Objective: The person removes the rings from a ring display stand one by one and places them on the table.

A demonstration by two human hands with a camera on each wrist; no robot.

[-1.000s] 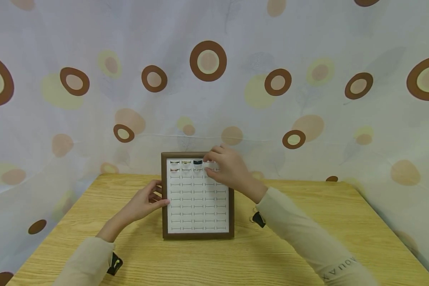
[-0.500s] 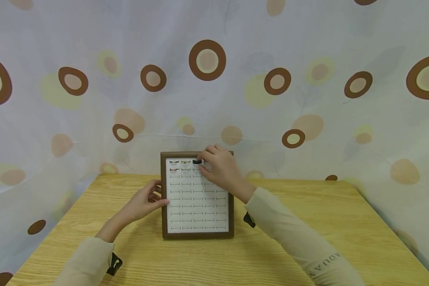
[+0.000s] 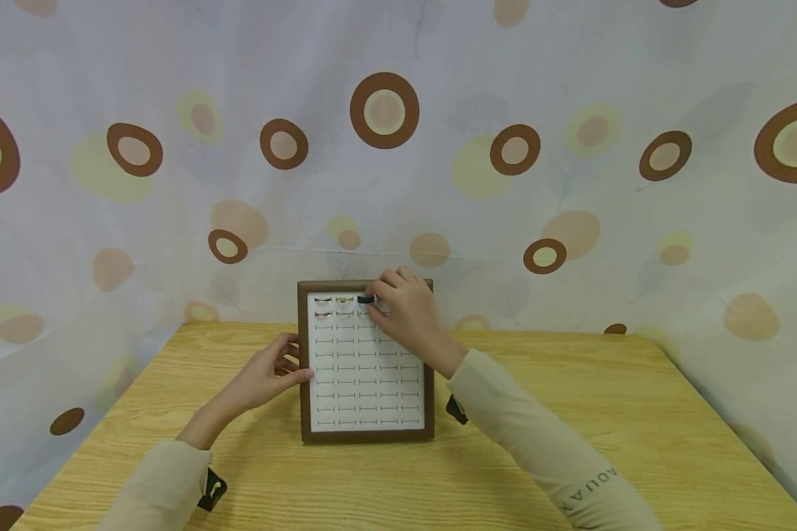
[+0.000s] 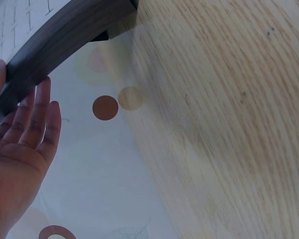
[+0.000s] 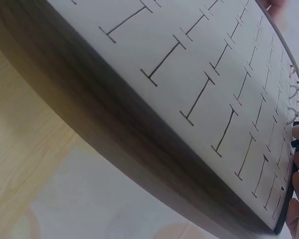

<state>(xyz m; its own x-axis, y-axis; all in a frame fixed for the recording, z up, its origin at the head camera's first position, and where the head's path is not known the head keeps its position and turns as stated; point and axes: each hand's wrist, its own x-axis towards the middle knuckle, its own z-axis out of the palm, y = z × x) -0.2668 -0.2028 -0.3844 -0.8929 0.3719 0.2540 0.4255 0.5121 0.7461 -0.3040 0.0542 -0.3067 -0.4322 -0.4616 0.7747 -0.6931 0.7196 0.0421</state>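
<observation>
Clock face = head view, centred on the ring board (image 3: pixel 368 436). Board stands on the wood table (image 3: pixel 571 413), white slotted face toward the wearer, brown frame all round. Left hand (image 3: pixel 271 376) at 9: grips the frame side, thumb on the front, fingers behind. Right hand (image 3: pixel 406 308) at 1–2: pinches the black ring (image 3: pixel 364 299) at 12, top row, third column. Can't tell how deep it's seated. Five other rings (image 3: pixel 344 300) visible near 11–12: two in the top row, three in the second. Patterned cloth (image 3: pixel 398 192) hangs behind, beyond 12.
</observation>
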